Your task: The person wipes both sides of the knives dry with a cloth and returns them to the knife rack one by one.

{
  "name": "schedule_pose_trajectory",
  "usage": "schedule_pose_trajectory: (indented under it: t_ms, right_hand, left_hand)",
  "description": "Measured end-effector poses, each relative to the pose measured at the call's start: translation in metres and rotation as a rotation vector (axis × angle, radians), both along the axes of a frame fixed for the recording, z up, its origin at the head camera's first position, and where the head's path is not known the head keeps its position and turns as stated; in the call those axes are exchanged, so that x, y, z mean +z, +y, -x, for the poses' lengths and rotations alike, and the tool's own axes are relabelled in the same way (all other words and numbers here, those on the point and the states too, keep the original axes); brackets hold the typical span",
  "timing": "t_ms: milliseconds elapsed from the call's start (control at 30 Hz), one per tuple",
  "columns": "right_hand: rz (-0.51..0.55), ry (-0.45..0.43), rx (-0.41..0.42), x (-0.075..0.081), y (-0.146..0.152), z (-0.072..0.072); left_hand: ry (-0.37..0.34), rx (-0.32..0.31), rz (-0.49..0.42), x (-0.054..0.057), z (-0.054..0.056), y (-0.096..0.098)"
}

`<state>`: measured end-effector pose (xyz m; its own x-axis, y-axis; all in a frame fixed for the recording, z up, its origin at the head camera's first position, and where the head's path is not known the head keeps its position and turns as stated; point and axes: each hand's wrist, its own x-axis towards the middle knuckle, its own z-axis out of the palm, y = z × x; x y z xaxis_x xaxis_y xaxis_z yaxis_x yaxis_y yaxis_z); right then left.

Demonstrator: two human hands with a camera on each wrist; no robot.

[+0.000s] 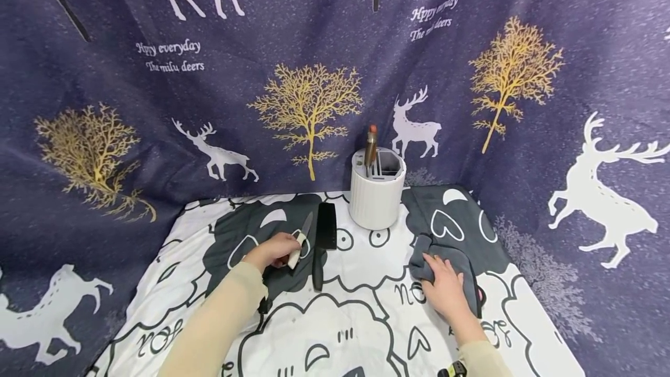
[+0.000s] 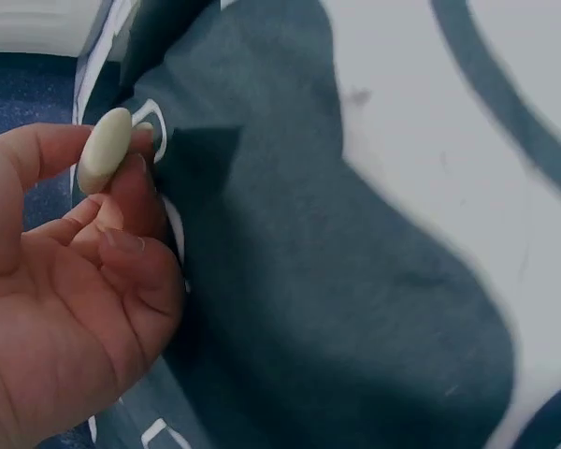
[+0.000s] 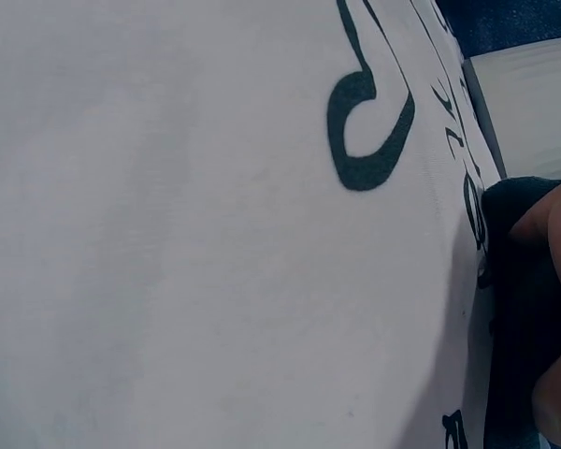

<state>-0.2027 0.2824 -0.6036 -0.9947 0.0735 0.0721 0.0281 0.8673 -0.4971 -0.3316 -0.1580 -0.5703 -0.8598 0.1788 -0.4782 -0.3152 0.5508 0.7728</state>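
In the head view my left hand grips the cream handle of a small knife, its grey blade pointing up and away from me. The left wrist view shows the handle's rounded end between thumb and fingers. Just right of it lies a black cleaver, its handle towards me. My right hand rests on a dark grey folded cloth, fingers spread over its left part. At the right wrist view's edge, fingertips touch the dark cloth.
A white ribbed knife holder stands at the back, a brown-handled tool upright in it. A black object lies below my left hand, and a pink item shows beside the cloth. A patterned curtain hangs behind the table.
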Motion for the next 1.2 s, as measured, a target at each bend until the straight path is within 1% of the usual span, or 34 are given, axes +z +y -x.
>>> schedule_pose_trajectory:
  t_ms: [100, 200, 300, 400, 500, 600, 667, 700, 733, 800, 867, 933, 1000, 1067, 1133, 1200]
  right_hand:
    - [0.048, 0.003, -0.011, 0.002, 0.001, 0.001]
    - [0.146, -0.011, -0.054, 0.002, 0.004, 0.0]
    - [0.271, -0.011, -0.139, 0.004, 0.01, -0.002]
    - [0.414, 0.008, -0.228, 0.006, 0.016, -0.005]
    - [0.621, 0.021, -0.317, 0.011, 0.023, -0.008]
    - [0.913, 0.023, -0.428, 0.022, 0.028, -0.011]
    - [1.109, 0.011, -0.485, 0.036, 0.03, -0.015]
    - [1.204, 0.006, -0.5, 0.044, 0.03, -0.016]
    - [1.288, -0.006, -0.507, 0.053, 0.03, -0.019]
    - [1.393, -0.038, -0.483, 0.072, 0.025, -0.022]
    - [1.41, -0.055, -0.434, 0.093, 0.014, -0.023]
    - [1.343, -0.01, -0.372, 0.111, -0.001, -0.021]
    - [1.177, 0.079, -0.306, 0.127, -0.02, -0.017]
    - [0.94, 0.212, -0.224, 0.137, -0.04, -0.012]
    - [0.721, 0.34, -0.134, 0.143, -0.061, -0.007]
    - [0.53, 0.44, 0.011, 0.146, -0.082, -0.003]
  left_hand:
    - [-0.026, 0.023, -0.066, -0.003, -0.006, 0.0]
    - [-0.065, 0.031, -0.149, -0.006, -0.015, -0.001]
    - [-0.096, 0.045, -0.263, -0.009, -0.025, 0.0]
    - [-0.1, 0.067, -0.37, -0.012, -0.039, 0.002]
    - [-0.084, 0.092, -0.457, -0.016, -0.058, 0.006]
    - [-0.054, 0.108, -0.53, -0.016, -0.08, 0.013]
    - [-0.033, 0.117, -0.571, -0.012, -0.095, 0.018]
    - [-0.021, 0.121, -0.584, -0.008, -0.102, 0.021]
    - [-0.014, 0.133, -0.596, -0.005, -0.11, 0.023]
    - [0.001, 0.148, -0.607, 0.002, -0.123, 0.026]
    - [0.015, 0.154, -0.605, 0.009, -0.133, 0.03]
    - [0.028, 0.138, -0.608, 0.015, -0.138, 0.034]
    - [0.04, 0.103, -0.616, 0.02, -0.142, 0.04]
    - [0.049, 0.066, -0.635, 0.026, -0.145, 0.049]
    - [0.043, 0.037, -0.65, 0.03, -0.147, 0.058]
    - [0.035, 0.013, -0.66, 0.034, -0.15, 0.065]
